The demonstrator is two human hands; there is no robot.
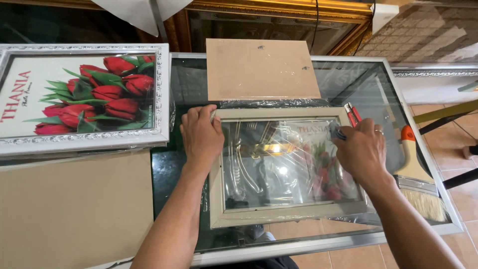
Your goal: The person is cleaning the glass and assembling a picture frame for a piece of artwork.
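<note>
Here two hands work on one frame [284,214] that lies face down on a glass table [189,84], near its front edge. The frame is pale and is wrapped in clear film; through its glass a picture of red flowers shows faintly. The left hand [201,135] presses on the top left corner of the frame, with the fingers curled over the edge, so it grips the frame there. The right hand [361,149] rests on the right side of the frame and is closed around a small tool [352,114] with a red handle. Only the tip of the tool is visible above the fingers, so I cannot tell what kind of tool it is. There is one ring on a finger of this hand.

Just behind the frame lies one brown board [261,69], flat on the table, and its front edge almost touches the frame. To the right of the right hand lies one brush [416,174] with an orange and cream handle and pale bristles that point to the front of the table.

On the left there is a second frame [162,94], silver with ornament, face up, and it shows a picture of red tulips. I count about eight flowers in it. In front of this frame lies one big sheet of cardboard [74,209], which covers the left part of the table. Behind the table stands one gold frame [279,10], upright.
</note>
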